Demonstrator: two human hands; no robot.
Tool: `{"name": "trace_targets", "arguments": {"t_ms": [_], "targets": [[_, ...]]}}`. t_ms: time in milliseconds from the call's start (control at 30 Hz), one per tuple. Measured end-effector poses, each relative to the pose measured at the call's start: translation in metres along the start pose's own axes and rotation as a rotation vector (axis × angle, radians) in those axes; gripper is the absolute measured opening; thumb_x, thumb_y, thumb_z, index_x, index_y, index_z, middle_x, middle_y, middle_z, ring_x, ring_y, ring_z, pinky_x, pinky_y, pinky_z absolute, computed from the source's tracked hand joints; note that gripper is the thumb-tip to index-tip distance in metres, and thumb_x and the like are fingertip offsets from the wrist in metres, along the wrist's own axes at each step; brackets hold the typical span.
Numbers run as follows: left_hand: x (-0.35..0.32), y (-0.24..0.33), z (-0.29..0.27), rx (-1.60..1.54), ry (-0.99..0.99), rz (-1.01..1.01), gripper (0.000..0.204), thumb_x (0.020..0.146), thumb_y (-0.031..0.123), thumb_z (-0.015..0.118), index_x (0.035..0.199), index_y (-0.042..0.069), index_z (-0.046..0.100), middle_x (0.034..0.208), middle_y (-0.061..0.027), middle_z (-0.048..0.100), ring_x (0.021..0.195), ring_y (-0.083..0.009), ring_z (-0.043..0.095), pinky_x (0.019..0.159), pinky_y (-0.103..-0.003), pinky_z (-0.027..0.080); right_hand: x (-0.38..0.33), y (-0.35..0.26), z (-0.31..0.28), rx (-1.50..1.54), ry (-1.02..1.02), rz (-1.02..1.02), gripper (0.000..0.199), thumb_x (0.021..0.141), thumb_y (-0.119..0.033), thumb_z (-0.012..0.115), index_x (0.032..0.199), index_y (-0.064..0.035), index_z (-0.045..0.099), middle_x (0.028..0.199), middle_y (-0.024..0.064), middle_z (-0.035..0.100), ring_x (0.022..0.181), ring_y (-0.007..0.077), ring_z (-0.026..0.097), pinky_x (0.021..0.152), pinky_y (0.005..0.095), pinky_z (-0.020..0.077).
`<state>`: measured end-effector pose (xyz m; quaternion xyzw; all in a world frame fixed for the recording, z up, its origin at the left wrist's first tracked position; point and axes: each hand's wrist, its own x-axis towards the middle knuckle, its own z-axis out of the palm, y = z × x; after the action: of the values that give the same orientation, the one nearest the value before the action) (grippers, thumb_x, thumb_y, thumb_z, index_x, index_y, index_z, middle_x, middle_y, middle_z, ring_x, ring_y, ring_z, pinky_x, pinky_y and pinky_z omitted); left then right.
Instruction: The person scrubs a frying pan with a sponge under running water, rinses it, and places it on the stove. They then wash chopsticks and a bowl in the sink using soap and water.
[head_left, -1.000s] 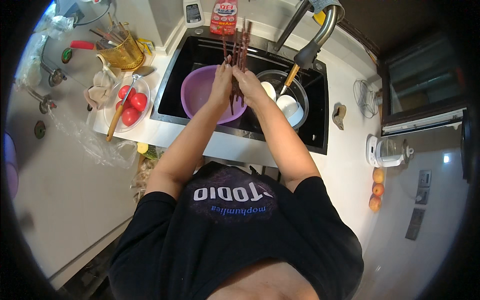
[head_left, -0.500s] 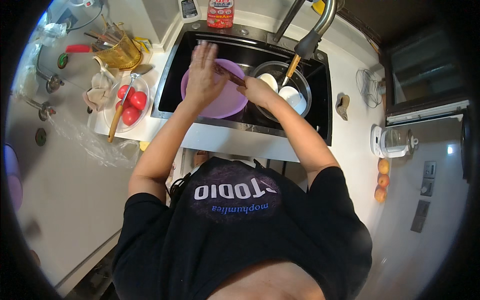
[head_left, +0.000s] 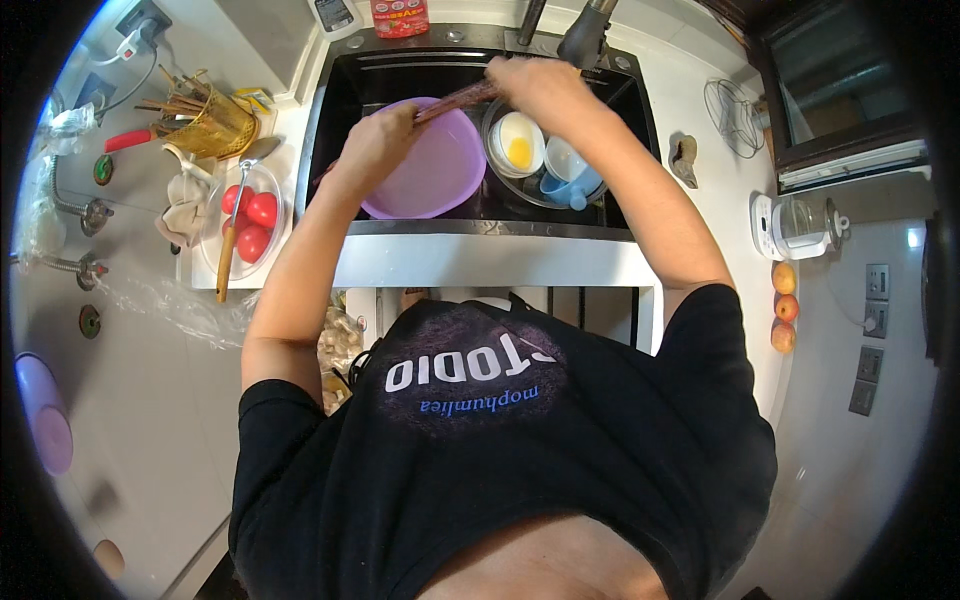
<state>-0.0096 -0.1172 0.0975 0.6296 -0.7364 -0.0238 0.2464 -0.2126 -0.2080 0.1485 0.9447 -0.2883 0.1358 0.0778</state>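
— Looking down from the head view, what do the hands hold?
— Both grip a bundle of dark chopsticks (head_left: 455,98) over the black sink (head_left: 340,75): left hand (head_left: 375,140) closed on the lower end, right hand (head_left: 535,80) closed on the upper.
— What's below?
— A purple basin (head_left: 440,175); beside it, bowls (head_left: 520,145). Tomatoes (head_left: 250,215) sit on the bench (head_left: 700,215).

White counter (head_left: 700,215): black sink (head_left: 340,120), tomato dish (head_left: 245,225), kettle (head_left: 800,228).
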Motion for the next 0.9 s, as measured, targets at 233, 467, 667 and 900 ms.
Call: {"name": "trace_targets", "arguments": {"t_ms": [233,467,667,900], "targets": [[0.002,0.012,0.022,-1.122,0.086,-0.6,0.019,0.084,0.019,0.049,0.077,0.002,0.051,0.053,0.0011,0.043,0.046,-0.0079,0.042,0.042,-0.023,0.036,0.004,-0.039,0.055,1.295,0.186,0.483,0.049,0.079,-0.04,0.057,0.104,0.0018,0.051,0.092,0.0141,0.06,0.082,0.019,0.056,0.073,0.0283,0.0445],[-0.007,0.026,0.046,-0.842,-0.182,-0.295,0.027,0.081,0.015,0.05,0.101,-0.003,0.048,0.078,-0.0062,0.055,0.066,-0.013,0.053,0.058,-0.026,0.044,0.019,-0.068,0.063,1.36,0.167,0.619,0.031,0.081,-0.027,0.053,0.093,0.0017,0.051,0.077,0.0139,0.06,0.071,0.0228,0.057,0.065,0.0329,0.0447],[-0.004,0.001,0.049,-2.224,-0.034,-0.387,0.05,0.089,0.028,0.029,0.13,0.002,0.021,0.135,-0.0163,0.024,0.125,-0.0264,0.025,0.102,-0.036,0.02,0.029,-0.117,0.063,0.802,0.363,0.529,0.028,0.082,-0.029,0.052,0.092,-0.0031,0.051,0.089,0.0214,0.056,0.093,0.0395,0.05,0.082,0.0425,0.0378],[-0.006,0.025,0.038,-2.661,0.245,-0.004,0.053,0.088,0.037,0.033,0.131,0.009,0.023,0.137,-0.009,0.021,0.127,-0.0263,0.019,0.104,-0.039,0.016,0.047,-0.132,0.053,0.709,0.37,0.26,0.066,0.069,-0.059,0.051,0.111,-0.0085,0.047,0.123,0.0199,0.038,0.121,0.0407,0.024,0.093,0.063,0.0129]]}}
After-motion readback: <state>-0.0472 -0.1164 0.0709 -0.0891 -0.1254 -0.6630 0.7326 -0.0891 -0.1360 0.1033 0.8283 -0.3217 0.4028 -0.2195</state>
